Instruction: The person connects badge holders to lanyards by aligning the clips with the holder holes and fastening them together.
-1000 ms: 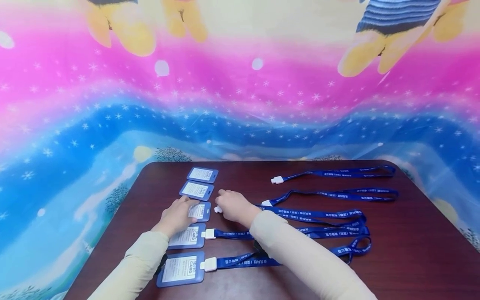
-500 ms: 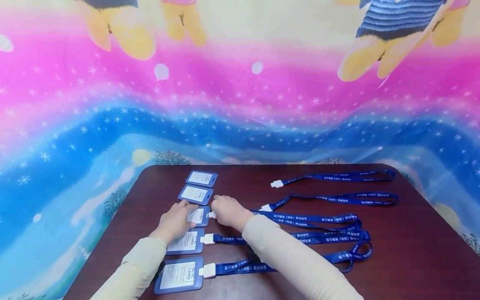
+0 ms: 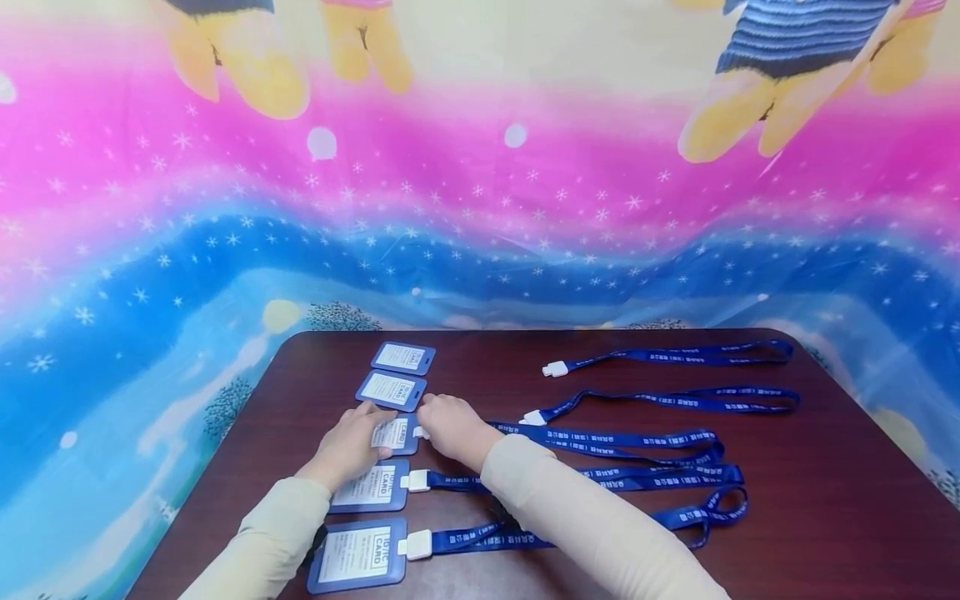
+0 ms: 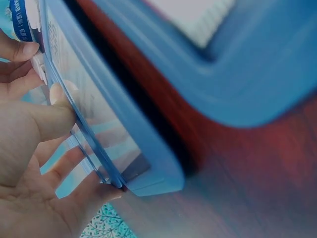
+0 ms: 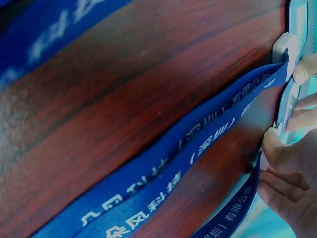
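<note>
Near the middle of a column of blue ID badge holders, my left hand (image 3: 347, 447) holds the third badge holder (image 3: 399, 433) from the back, covering its left part. The left wrist view shows the thumb and fingers at opposite edges of it. My right hand (image 3: 453, 429) pinches the white clip (image 5: 266, 156) of a blue printed lanyard (image 3: 630, 437) at the holder's right end. Largely hidden by the fingers, the clip meets the slotted end; whether it is latched, I cannot tell. Two nearer badge holders (image 3: 358, 557) have white clips (image 3: 416, 545) and lanyards on them.
Two badge holders (image 3: 391, 389) without lanyards lie farther back on the dark red-brown table (image 3: 825, 500). Two loose lanyards (image 3: 675, 354) stretch across the back right, clips toward the left. My right forearm passes over the nearer lanyards. A patterned cloth (image 3: 480, 208) hangs behind the table.
My right hand has moved left, bringing the white clip from a small gap away up to the third badge holder's end. My left hand stays on that holder.
</note>
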Available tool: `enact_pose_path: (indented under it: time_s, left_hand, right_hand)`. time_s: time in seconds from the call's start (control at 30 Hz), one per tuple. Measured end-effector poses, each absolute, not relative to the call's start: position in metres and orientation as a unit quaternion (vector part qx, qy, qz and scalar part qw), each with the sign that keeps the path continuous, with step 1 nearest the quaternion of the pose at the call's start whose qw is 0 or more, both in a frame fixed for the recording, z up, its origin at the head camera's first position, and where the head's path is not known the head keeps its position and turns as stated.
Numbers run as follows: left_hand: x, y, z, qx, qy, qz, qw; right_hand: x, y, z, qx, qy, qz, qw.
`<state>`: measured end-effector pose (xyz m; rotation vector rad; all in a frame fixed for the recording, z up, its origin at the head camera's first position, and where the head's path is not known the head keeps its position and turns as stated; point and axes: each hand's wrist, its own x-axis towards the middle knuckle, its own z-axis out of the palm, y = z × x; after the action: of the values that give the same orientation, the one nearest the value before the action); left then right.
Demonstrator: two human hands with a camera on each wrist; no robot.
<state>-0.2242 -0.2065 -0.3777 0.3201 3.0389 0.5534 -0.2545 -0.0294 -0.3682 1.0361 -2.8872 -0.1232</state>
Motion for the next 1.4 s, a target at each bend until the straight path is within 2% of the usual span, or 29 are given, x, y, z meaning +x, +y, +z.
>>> enact_pose_path:
  time_s: [0.47,1.4]
  left_hand:
    - [-0.229,-0.204,-0.378,0.085,0.974,0.211,0.018]
    - [-0.227,-0.201,-0.379,0.076,0.974,0.215,0.007]
  right_hand:
    - [-0.25,-0.034,-0.369,0.312,-0.947,-0.011,0.071]
    - [-0.243,-0.045,-0.368,0.308,-0.948,-0.066,0.049]
